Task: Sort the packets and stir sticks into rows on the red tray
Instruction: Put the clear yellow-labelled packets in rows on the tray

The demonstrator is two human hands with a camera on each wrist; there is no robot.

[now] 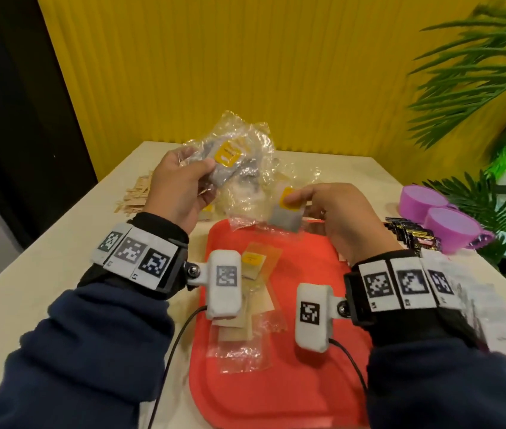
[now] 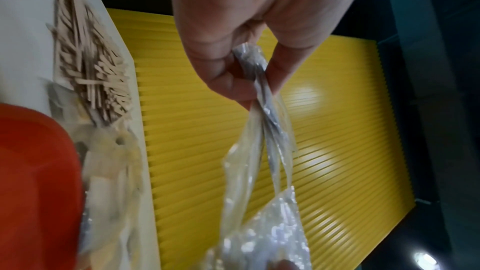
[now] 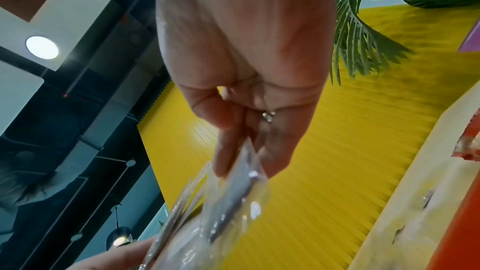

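Above the counter (image 1: 60,243), the left hand (image 1: 180,187) grips a crinkled bag (image 1: 239,144) of packets; the right hand (image 1: 335,212) pinches one packet (image 1: 287,212) over the far edge of the red tray (image 1: 307,382), where a few packets (image 1: 253,264) lie. The sticks (image 1: 137,193) wait in a pile at left; the slack bag could spill packets if the grip loosens.

Wrist cameras hide packets (image 1: 255,266) on the red tray (image 1: 316,264); labels blurred.

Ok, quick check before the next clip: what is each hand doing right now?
Left hand: closed on a bunch of clear-wrapped packets.
Right hand: pinching a single packet above the red tray.
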